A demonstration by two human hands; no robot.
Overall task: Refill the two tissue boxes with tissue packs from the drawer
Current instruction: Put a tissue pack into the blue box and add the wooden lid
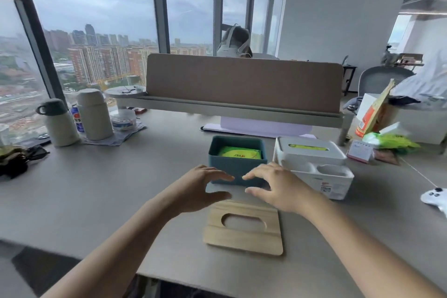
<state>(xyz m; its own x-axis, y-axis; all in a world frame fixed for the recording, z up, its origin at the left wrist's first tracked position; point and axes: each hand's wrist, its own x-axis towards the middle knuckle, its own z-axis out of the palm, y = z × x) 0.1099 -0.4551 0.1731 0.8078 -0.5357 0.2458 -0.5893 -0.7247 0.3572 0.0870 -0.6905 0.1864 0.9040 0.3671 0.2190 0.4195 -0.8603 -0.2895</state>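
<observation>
Both hands empty, fingers spread: left hand (203, 189), right hand (273, 186) above wooden lid (244, 227). Teal tissue box (238, 162), at 12 o'clock on the counter (96, 189), holds green tissue pack (239, 154). Risk: lid seated askew, pinching the pack.

On your desk (84, 189), two pale flasks (94, 114) stand at the left beside a blue can (77, 118). A brown divider (244, 82) crosses the back, and a white game controller (435, 197) lies at the right edge.
</observation>
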